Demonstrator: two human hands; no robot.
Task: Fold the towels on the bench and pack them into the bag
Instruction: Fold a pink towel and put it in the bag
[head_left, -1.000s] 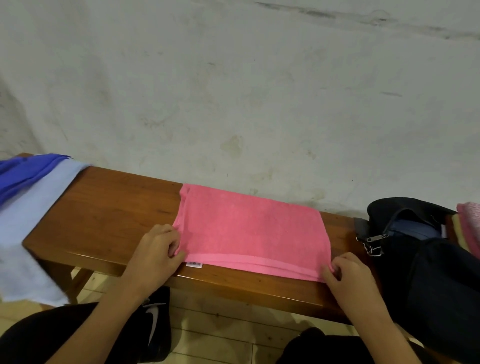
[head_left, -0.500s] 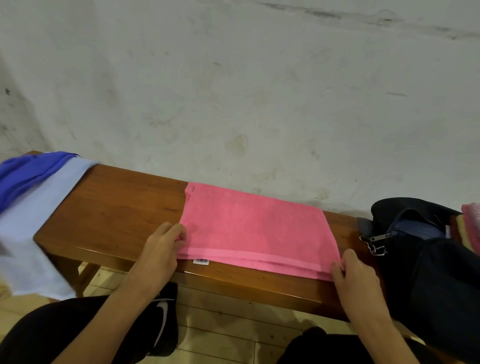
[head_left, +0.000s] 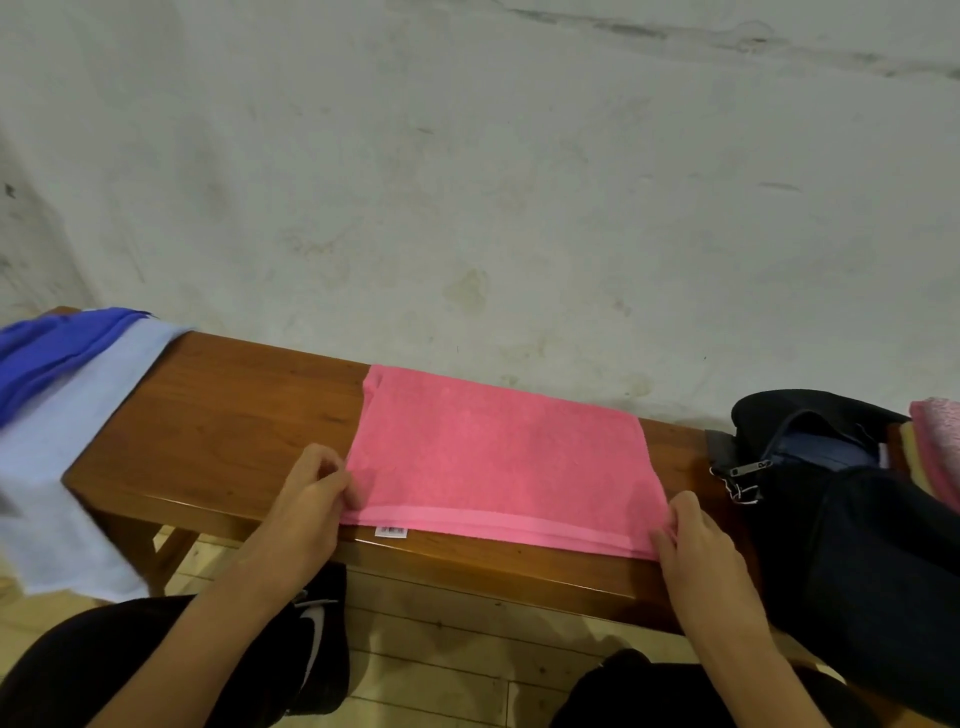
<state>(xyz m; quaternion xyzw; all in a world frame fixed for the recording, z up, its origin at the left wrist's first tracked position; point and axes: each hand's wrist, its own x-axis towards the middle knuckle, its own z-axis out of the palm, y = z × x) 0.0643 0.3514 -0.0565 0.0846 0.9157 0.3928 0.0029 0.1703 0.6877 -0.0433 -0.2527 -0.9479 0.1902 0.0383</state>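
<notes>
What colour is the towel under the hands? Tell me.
Pink towel, plain, with a small white tag at its near edge; the head view, the only one, shows it.

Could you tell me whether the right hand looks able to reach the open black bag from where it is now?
Probably yes: the right hand pinches the pink towel beside the black bag, nothing between.

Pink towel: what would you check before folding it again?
1. Pink towel lies flat on the bench: ok.
2. Left hand pinches its near left corner: ok.
3. Right hand holds the near right corner: ok.
4. Near edges line up: ok.
5. Bag open: ok.
6. Room left inside the bag: cannot tell.
</notes>
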